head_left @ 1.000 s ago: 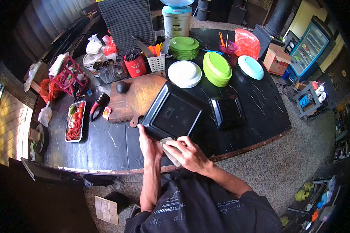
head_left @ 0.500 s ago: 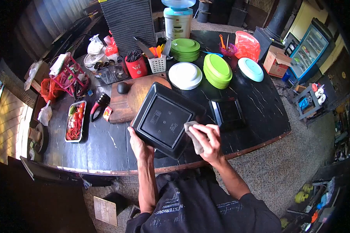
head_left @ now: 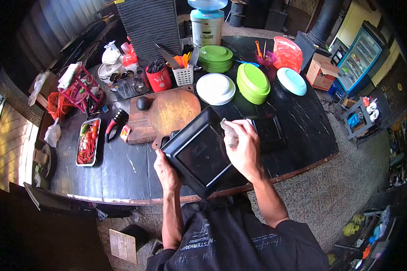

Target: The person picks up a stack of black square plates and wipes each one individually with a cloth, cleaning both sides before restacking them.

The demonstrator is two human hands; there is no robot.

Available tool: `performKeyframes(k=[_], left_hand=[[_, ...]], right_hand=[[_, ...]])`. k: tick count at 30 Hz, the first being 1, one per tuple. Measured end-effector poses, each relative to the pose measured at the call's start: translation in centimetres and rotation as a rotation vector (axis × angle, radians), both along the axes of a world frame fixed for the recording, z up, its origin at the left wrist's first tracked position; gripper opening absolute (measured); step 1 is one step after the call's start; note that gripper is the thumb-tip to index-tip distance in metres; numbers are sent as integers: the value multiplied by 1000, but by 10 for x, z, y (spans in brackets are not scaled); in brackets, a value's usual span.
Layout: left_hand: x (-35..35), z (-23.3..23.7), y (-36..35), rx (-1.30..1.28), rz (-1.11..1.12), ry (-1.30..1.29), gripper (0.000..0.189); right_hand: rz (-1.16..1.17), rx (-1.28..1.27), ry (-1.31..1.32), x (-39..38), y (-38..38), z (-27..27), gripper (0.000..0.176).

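Note:
A black square plastic tray (head_left: 202, 156) is held tilted above the table's front edge, its underside facing me. My left hand (head_left: 168, 172) grips its left corner, the thumb along the rim. In my right hand (head_left: 245, 149) is a crumpled grey cloth (head_left: 230, 135), pressed at the tray's upper right side. A second black tray (head_left: 267, 131) lies on the table just beyond my right hand. Behind the held tray rests a round wooden board (head_left: 176, 110) on a rectangular wooden cutting board (head_left: 140, 126).
Stacks of green plates (head_left: 253, 83), white plates (head_left: 215, 89) and a pale blue plate (head_left: 291, 81) stand at the back. A red cutlery cup (head_left: 158, 81) is beside a white utensil basket (head_left: 183, 77). On the left lies a tray of chillies and tomatoes (head_left: 87, 142).
The held tray has tilted more steeply and shifted slightly down and right, uncovering more of the round board. My right hand with the cloth has moved up along the tray's edge.

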State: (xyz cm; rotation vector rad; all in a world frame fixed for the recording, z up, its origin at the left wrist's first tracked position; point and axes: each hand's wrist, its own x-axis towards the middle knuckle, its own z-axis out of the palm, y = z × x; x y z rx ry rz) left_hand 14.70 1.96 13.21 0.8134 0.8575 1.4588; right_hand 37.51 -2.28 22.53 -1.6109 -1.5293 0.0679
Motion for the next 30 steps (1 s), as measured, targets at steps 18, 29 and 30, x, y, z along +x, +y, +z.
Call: performKeyframes(k=[18, 29, 30], left_hand=[[44, 26, -18, -69, -71, 43, 62], [25, 29, 4, -120, 107, -102, 49], [21, 25, 5, -118, 72, -65, 49]], right_hand=[[427, 113, -131, -64, -3, -3, 59], [570, 114, -92, -33, -39, -33, 46], [526, 120, -98, -28, -39, -33, 45]])
